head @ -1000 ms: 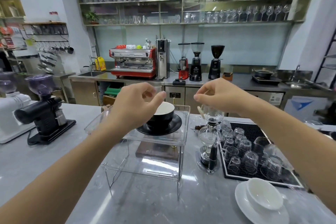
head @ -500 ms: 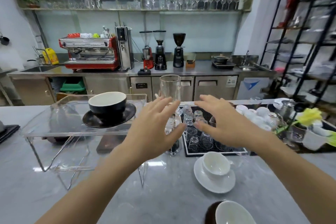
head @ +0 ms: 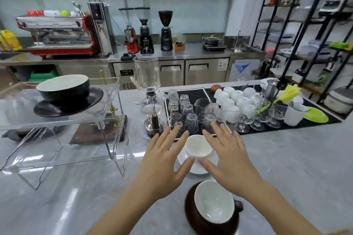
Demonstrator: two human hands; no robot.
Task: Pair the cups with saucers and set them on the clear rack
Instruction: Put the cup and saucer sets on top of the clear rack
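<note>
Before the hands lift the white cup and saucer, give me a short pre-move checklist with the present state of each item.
1. White cup seated on white saucer: ok.
2. Left hand and right hand flank the pair, fingers spread: ok.
3. Firm grip on saucer: not ok, neither hand has closed.
4. Free space on clear rack beside black cup: cannot tell.
5. Glass siphon stands between pair and rack, path clear: not ok.
6. Brown cup near right forearm, clearance: cannot tell.

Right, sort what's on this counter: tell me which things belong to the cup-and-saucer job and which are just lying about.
Job:
black cup on its black saucer, already on the clear rack
white cup on white saucer, between left hand and right hand
brown cup

Lying about:
siphon brewer
upturned glasses
green plates
</note>
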